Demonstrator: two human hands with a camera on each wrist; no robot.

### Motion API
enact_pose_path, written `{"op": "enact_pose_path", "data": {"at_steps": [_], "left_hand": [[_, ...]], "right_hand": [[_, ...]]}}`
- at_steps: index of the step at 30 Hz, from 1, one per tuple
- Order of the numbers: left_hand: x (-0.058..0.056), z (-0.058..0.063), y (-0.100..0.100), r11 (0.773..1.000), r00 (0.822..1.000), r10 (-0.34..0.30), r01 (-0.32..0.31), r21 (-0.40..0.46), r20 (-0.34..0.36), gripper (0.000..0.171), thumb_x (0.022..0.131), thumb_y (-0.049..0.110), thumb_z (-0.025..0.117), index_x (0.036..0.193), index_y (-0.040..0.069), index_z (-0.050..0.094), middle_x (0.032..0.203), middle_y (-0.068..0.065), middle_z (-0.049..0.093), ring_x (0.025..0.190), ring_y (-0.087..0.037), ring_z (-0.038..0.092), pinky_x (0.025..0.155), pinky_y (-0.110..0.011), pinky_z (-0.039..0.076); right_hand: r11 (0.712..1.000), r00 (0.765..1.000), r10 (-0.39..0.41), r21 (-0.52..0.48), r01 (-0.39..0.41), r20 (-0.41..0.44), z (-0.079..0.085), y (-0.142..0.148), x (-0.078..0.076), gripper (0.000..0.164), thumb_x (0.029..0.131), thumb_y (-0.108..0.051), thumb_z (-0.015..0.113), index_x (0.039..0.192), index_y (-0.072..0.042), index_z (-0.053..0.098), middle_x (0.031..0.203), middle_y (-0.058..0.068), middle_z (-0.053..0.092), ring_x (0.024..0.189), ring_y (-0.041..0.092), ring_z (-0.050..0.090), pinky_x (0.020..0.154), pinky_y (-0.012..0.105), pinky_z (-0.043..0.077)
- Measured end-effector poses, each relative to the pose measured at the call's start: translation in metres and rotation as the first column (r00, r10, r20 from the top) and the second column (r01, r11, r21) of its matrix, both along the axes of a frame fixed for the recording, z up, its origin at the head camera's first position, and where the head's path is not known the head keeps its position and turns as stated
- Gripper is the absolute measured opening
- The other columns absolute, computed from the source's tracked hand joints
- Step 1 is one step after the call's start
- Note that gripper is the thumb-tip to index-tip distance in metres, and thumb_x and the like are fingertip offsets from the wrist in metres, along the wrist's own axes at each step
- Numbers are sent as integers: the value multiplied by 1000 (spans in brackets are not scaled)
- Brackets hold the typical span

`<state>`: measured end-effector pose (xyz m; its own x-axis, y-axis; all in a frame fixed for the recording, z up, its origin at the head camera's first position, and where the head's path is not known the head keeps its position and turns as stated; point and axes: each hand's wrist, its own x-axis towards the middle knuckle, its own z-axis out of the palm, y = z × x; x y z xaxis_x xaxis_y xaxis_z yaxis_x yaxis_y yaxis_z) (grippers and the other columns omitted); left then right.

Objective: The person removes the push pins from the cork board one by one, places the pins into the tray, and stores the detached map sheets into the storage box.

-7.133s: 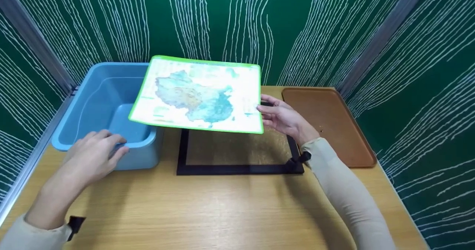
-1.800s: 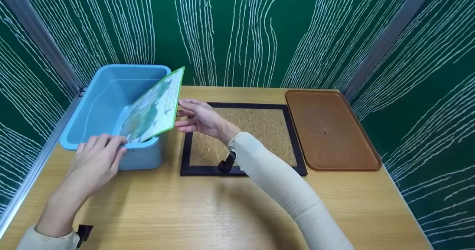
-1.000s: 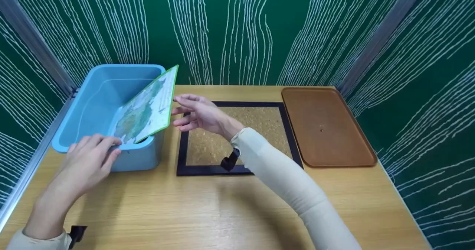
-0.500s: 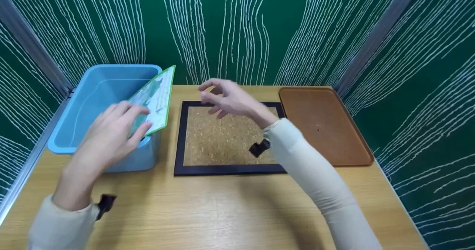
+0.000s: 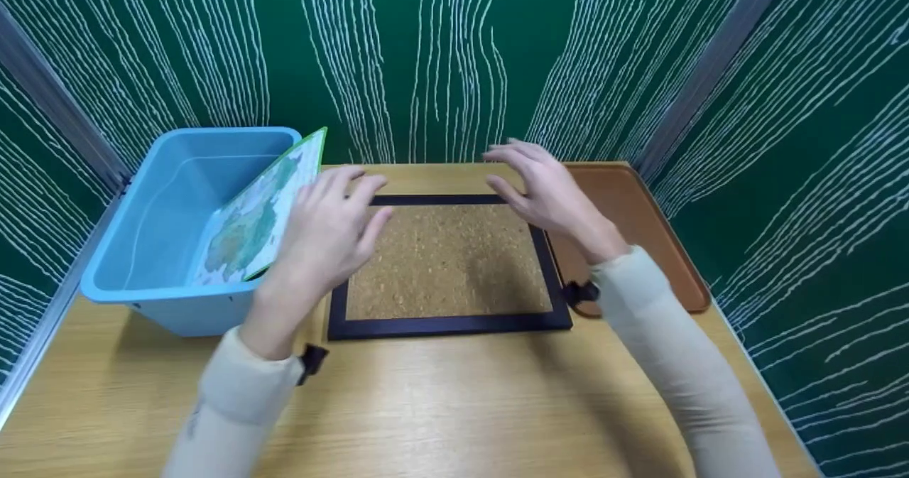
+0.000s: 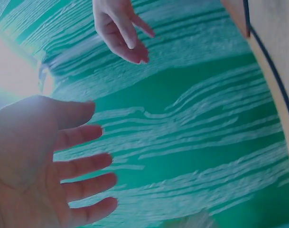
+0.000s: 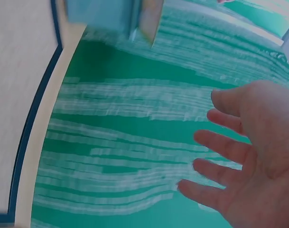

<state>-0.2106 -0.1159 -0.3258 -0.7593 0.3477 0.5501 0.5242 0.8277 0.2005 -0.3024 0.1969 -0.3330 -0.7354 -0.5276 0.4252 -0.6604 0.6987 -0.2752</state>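
My left hand (image 5: 327, 229) hovers over the left side of a black-framed cork board (image 5: 440, 265), its fingers spread and holding nothing. Above the board's right edge and the brown tray (image 5: 639, 229) is my right hand (image 5: 550, 194), also with parted fingers and nothing in them. A thin map board (image 5: 248, 226) with a green rim leans tilted inside the blue plastic bin (image 5: 206, 292); its upper corner sticks out past the bin's back right. My left hand and forearm cover part of its right side. Both wrist views show relaxed, apart fingers.
The bin stands at the left of the wooden table (image 5: 440, 407), the cork board in the middle and the tray at the right. Green walls (image 5: 454, 59) with white wavy lines close off the back and both sides.
My right hand has let go of the map board and moved right. My left hand has left the bin's rim and moved right over the cork board. The map board stays leaning in the bin.
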Motion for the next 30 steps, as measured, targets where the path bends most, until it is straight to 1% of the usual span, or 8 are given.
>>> {"op": "enact_pose_path", "data": {"at_steps": [3, 5, 10, 13, 17, 22, 25, 30], "left_hand": [[-9, -11, 14, 1000, 1000, 15, -15, -1, -19, 42, 104, 35, 57, 135, 7, 60, 143, -22, 53, 135, -40, 45, 107, -58, 38], [-15, -20, 22, 1000, 999, 27, -27, -1, -25, 44, 105, 36, 55, 138, 8, 59, 146, -22, 51, 138, -40, 43, 109, -58, 37], [-29, -48, 32, 997, 997, 65, -66, -39, -41, 47, 106, 39, 51, 142, 10, 56, 148, -22, 49, 139, -41, 42, 110, -58, 37], [-37, -64, 35, 995, 996, 81, -82, -59, -27, 48, 107, 39, 49, 145, 11, 54, 150, -22, 47, 142, -41, 38, 111, -59, 34], [-48, -83, 38, 995, 997, 77, -74, -71, 28, 50, 107, 38, 48, 150, 12, 50, 156, -21, 40, 147, -41, 30, 116, -57, 26], [-63, -101, 42, 993, 990, 71, -59, -101, 119, 52, 109, 37, 44, 156, 14, 42, 161, -20, 32, 151, -41, 19, 120, -57, 16], [-71, -111, 44, 989, 979, 86, -62, -137, 185, 55, 109, 39, 41, 159, 15, 36, 163, -20, 27, 152, -41, 14, 121, -57, 12], [-80, -122, 46, 974, 945, 115, -47, -221, 306, 57, 110, 40, 36, 162, 17, 28, 166, -21, 18, 153, -39, 7, 121, -55, 8]], "right_hand": [[1000, 997, -22, -14, 21, -79, -11, 25, 1, 41, 103, -28, 61, 138, -6, 60, 148, 15, 53, 145, 34, 36, 118, 52, 25], [998, 993, -59, -19, 57, -105, -17, 41, 2, 43, 103, -28, 61, 140, -6, 59, 150, 14, 51, 146, 33, 34, 118, 52, 25], [988, 982, -158, -17, 157, -105, -35, 79, 3, 46, 104, -30, 59, 145, -8, 55, 153, 14, 47, 149, 33, 29, 118, 54, 24], [980, 976, -198, -11, 198, -88, -48, 99, 2, 48, 104, -30, 59, 146, -8, 54, 155, 16, 45, 149, 35, 28, 118, 57, 24], [971, 970, -238, 8, 239, -46, -66, 120, -1, 50, 104, -29, 60, 147, -6, 52, 156, 18, 42, 149, 39, 28, 116, 60, 24], [948, 948, -312, 82, 307, 57, -85, 140, -4, 56, 105, -39, 55, 151, -7, 48, 159, 19, 37, 150, 41, 23, 119, 58, 15], [931, 927, -357, 121, 344, 113, -94, 148, -5, 61, 106, -44, 51, 154, -8, 44, 161, 19, 32, 151, 41, 18, 121, 56, 8], [921, 915, -378, 155, 357, 139, -108, 156, -5, 62, 106, -43, 49, 156, -7, 38, 162, 24, 28, 150, 46, 18, 119, 60, 9]]}}
